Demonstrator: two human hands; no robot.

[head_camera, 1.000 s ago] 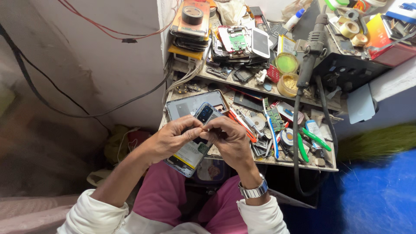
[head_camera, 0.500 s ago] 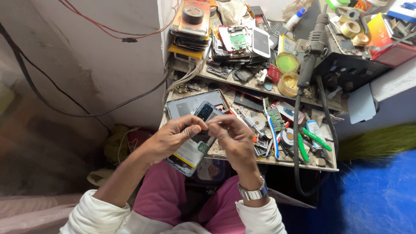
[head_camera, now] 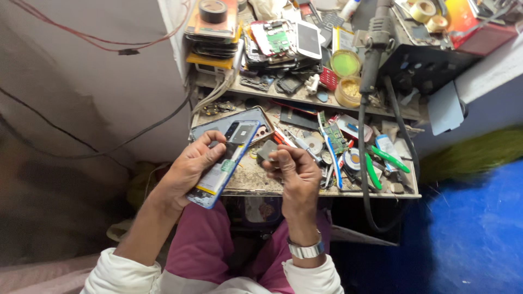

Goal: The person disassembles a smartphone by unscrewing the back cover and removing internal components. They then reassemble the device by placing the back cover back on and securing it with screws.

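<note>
My left hand [head_camera: 188, 173] grips an opened smartphone [head_camera: 224, 163] with a blue frame, its back removed so the battery and circuit boards show. It is tilted over the front edge of the workbench [head_camera: 261, 182]. My right hand [head_camera: 291, 173] is drawn up beside the phone, fingers curled, pinching a small dark grey part [head_camera: 266, 149] just right of the phone's upper end. A metal wristwatch [head_camera: 306, 249] sits on my right wrist. Under the phone lies a grey back cover [head_camera: 245, 117] on the bench.
The bench is littered with green-handled pliers [head_camera: 381, 163], a toothbrush [head_camera: 329, 155], tweezers and circuit boards. The upper shelf holds stacked phones [head_camera: 283, 41], a tape roll [head_camera: 212, 10], round tins [head_camera: 346, 62] and a soldering station [head_camera: 425, 60] with hose. A blue floor lies right.
The hands have separated: my right hand pulled away to the right with the small part, and the left hand now holds the phone alone, lower and more exposed.
</note>
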